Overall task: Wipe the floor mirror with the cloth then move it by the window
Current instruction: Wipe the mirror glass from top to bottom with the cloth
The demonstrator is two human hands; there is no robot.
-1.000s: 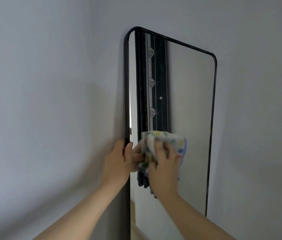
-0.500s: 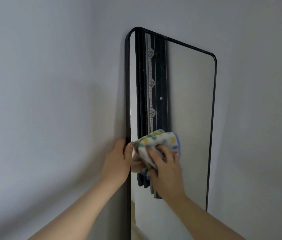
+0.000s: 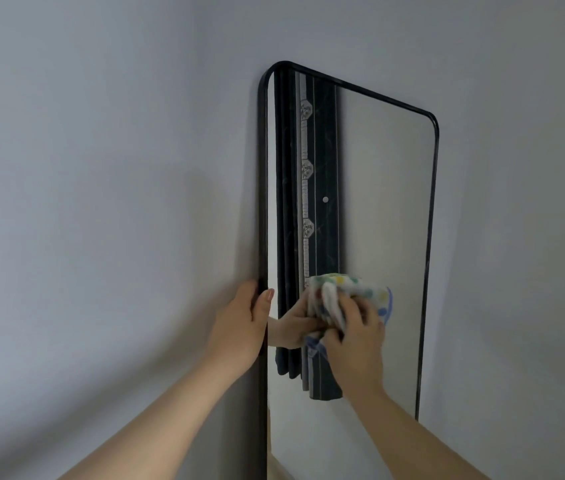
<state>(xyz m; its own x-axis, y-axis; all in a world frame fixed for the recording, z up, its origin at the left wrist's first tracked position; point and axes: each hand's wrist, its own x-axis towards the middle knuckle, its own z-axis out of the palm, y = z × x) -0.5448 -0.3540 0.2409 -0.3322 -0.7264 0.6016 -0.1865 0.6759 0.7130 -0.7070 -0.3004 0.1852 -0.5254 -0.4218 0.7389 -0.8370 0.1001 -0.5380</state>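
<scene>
A tall floor mirror with a thin black frame and rounded corners leans against a pale wall. My left hand grips its left frame edge at mid height, thumb on the front. My right hand holds a bunched white cloth with coloured dots and presses it on the glass a little right of the left edge. The glass reflects a dark patterned curtain, my hand and the cloth. The mirror's foot is out of view.
Plain grey-white wall fills the left side and continues right of the mirror. A strip of pale floor shows in the reflection at the bottom.
My right hand with the cloth slid left toward the frame, then back to the right and slightly up. My left hand has stayed on the frame edge.
</scene>
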